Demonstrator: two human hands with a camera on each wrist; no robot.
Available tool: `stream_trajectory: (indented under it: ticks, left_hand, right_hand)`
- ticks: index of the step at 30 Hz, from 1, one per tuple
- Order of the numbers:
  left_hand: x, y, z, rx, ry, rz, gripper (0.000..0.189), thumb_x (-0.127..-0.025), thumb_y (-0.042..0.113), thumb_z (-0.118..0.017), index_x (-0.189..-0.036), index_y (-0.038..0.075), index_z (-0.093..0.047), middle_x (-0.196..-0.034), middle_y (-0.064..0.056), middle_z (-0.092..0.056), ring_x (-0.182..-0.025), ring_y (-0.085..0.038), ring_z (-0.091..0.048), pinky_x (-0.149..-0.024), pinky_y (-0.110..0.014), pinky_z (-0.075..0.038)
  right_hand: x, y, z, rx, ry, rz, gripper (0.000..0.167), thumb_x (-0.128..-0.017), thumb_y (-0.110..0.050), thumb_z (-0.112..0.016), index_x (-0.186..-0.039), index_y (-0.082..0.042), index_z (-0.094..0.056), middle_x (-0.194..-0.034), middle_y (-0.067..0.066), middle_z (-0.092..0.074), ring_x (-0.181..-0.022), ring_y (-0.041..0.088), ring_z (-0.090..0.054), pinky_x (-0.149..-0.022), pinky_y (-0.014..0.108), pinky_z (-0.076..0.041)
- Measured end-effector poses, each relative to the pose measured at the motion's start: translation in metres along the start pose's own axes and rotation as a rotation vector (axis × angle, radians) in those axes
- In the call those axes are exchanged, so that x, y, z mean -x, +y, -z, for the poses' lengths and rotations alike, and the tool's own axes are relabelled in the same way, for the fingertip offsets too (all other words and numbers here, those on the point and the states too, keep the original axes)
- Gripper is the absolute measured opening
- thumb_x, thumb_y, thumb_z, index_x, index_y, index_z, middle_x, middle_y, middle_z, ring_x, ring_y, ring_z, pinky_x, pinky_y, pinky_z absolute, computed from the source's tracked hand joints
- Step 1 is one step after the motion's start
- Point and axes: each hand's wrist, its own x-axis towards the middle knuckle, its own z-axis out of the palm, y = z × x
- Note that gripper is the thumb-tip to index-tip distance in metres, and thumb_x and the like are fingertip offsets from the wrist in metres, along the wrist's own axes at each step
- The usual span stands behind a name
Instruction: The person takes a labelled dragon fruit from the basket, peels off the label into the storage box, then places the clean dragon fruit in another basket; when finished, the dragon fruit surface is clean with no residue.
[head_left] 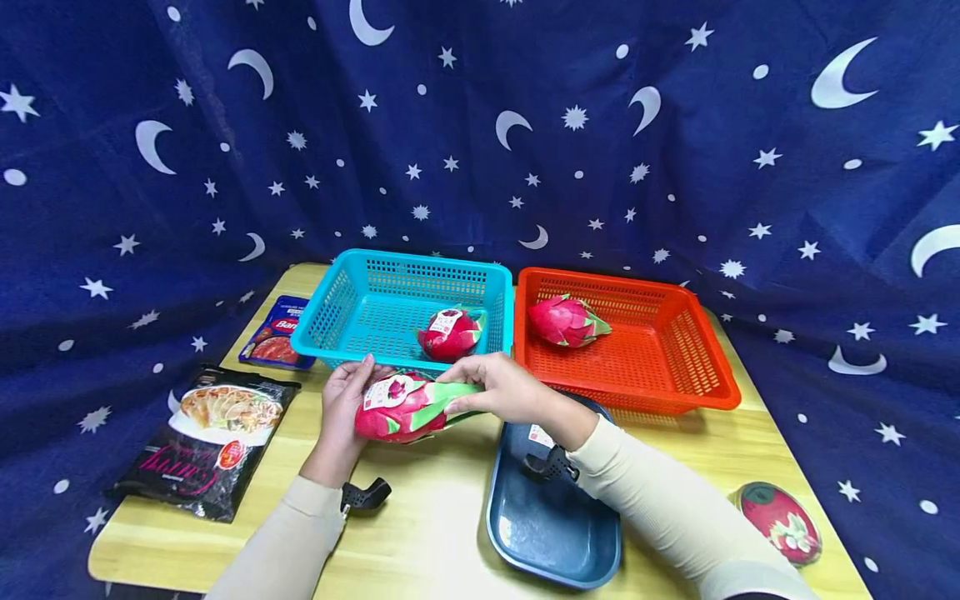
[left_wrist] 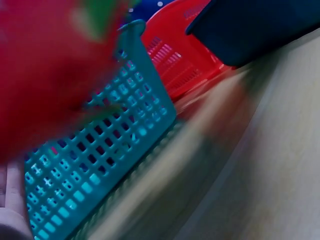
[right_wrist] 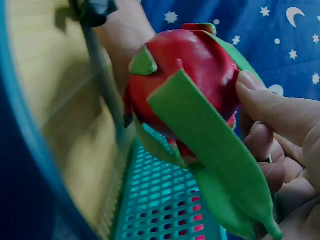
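Note:
A pink-red dragon fruit (head_left: 397, 408) with long green scales and a white label hangs over the table in front of the turquoise basket (head_left: 313, 335). My left hand (head_left: 339, 421) holds it by its rounded left end. At the other end, my right hand (head_left: 510, 389) grips the leafy green tips, thumb on the near side; the right wrist view shows the thumb (right_wrist: 280, 107) and curled fingers beside the long scales. In the left wrist view the fruit (left_wrist: 45, 75) is blurred and fills the upper left. Another labelled dragon fruit (head_left: 452, 335) lies inside the turquoise basket.
An orange-red basket (head_left: 705, 333) holds a dragon fruit (head_left: 566, 321). Beneath my right forearm stands a dark blue tray (head_left: 555, 533), a white label (head_left: 540, 435) showing in it. Left lie a black food packet (head_left: 206, 442) and blue packet (head_left: 281, 333); right, a round red-patterned item (head_left: 780, 522).

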Motion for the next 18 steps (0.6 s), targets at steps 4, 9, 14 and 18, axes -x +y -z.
stream_trajectory:
  ticks: [4, 9, 14, 18]
  left_hand:
    - [-0.005, 0.000, 0.003, 0.025, -0.048, -0.020, 0.011, -0.106, 0.002, -0.062, -0.099, 0.002, -0.053, -0.088, -0.016, -0.074, -0.085, -0.027, -0.077, -0.091, -0.044, -0.059]
    - [-0.007, 0.002, 0.006, 0.065, -0.076, -0.009, 0.011, -0.104, -0.002, -0.064, -0.099, 0.000, -0.055, -0.088, -0.017, -0.073, -0.084, -0.027, -0.077, -0.089, -0.044, -0.059]
    - [-0.008, 0.003, 0.010, -0.030, -0.091, 0.006, 0.012, -0.104, 0.007, -0.068, -0.097, 0.002, -0.061, -0.089, -0.016, -0.074, -0.082, -0.025, -0.076, -0.086, -0.044, -0.061]
    - [-0.006, 0.005, 0.014, -0.169, -0.104, 0.028, 0.020, -0.106, 0.018, -0.069, -0.099, -0.001, -0.066, -0.093, -0.015, -0.075, -0.087, -0.025, -0.075, -0.087, -0.042, -0.061]
  right_hand:
    - [0.004, 0.004, -0.005, 0.063, -0.054, -0.011, 0.033, -0.088, -0.011, -0.088, -0.118, -0.004, -0.077, -0.102, -0.006, -0.077, -0.085, 0.007, -0.065, -0.069, 0.027, -0.054]
    - [0.002, 0.009, -0.011, 0.110, -0.099, -0.024, 0.032, -0.089, -0.013, -0.088, -0.118, -0.005, -0.078, -0.103, -0.007, -0.077, -0.084, 0.006, -0.066, -0.071, 0.027, -0.055]
    - [-0.002, 0.015, -0.016, 0.152, -0.120, -0.044, 0.031, -0.091, -0.013, -0.086, -0.120, -0.007, -0.076, -0.107, -0.008, -0.075, -0.089, 0.005, -0.065, -0.076, 0.027, -0.054]
    - [-0.004, 0.020, -0.018, 0.168, -0.134, -0.070, 0.030, -0.093, -0.013, -0.084, -0.122, -0.008, -0.076, -0.105, -0.009, -0.075, -0.087, 0.006, -0.064, -0.075, 0.028, -0.053]
